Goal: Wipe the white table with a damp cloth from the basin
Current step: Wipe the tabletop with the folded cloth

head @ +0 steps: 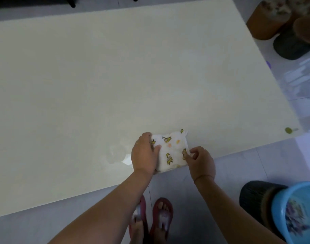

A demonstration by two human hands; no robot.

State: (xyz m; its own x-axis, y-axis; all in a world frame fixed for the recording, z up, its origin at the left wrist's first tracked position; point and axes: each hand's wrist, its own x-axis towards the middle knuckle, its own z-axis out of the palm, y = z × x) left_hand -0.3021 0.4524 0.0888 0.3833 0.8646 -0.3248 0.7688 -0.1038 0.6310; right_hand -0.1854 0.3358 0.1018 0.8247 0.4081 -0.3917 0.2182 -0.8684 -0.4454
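Note:
A folded white cloth (pixel 170 149) printed with small yellow animals lies flat on the white table (pixel 115 76), close to its near edge. My left hand (pixel 144 154) presses down on the cloth's left side. My right hand (pixel 201 160) pinches the cloth's right edge between thumb and fingers. A wet patch (pixel 117 152) shines on the table just left of the cloth. The blue basin (pixel 295 210) sits at the bottom right on a dark stool.
A dark round stool (pixel 256 196) holds the basin beside the table's near right corner. Brown stools (pixel 267 20) and a dark one (pixel 291 46) stand past the far right corner. A small green spot (pixel 288 130) marks the table's right corner. My feet in red sandals (pixel 161 219) stand below.

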